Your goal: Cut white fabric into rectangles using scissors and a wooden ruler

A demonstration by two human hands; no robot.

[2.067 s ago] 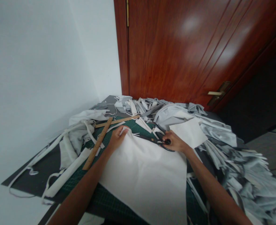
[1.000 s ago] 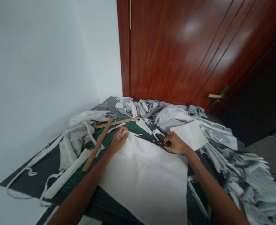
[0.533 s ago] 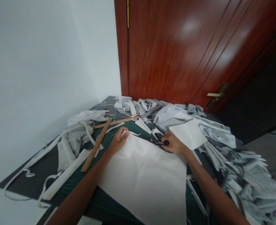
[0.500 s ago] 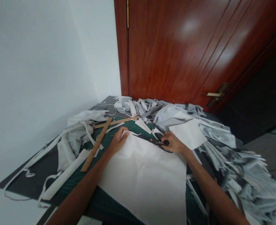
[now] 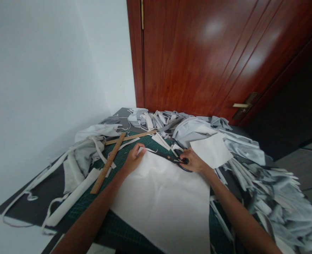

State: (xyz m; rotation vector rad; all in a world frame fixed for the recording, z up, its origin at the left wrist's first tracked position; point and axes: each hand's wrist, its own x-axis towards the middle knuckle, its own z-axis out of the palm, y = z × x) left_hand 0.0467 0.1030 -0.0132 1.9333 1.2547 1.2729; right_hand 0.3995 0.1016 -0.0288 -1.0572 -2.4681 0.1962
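A large white sheet of fabric [image 5: 161,201] spreads toward me over the green cutting mat [image 5: 131,225]. My left hand [image 5: 135,157] pinches its far left corner between thumb and fingers. Black scissors [image 5: 173,159] are gripped in my right hand [image 5: 192,160], at the far edge of the sheet. Their blades point left along that edge, toward my left hand, and a thin curled sliver shows near the tips. Whether the blades are fully closed is hard to make out.
Two wooden rulers [image 5: 109,160] lie crossed left of the sheet. Fabric scraps [image 5: 158,120] are heaped at the back, with a larger pile [image 5: 285,197] at the right. A square white piece [image 5: 211,150] rests beyond my right hand. A wooden door [image 5: 185,53] and white wall [image 5: 52,70] stand behind.
My right hand and the scissors have shifted slightly left along the fabric's far edge, the blade tips now closer to my left hand. My left hand keeps its hold.
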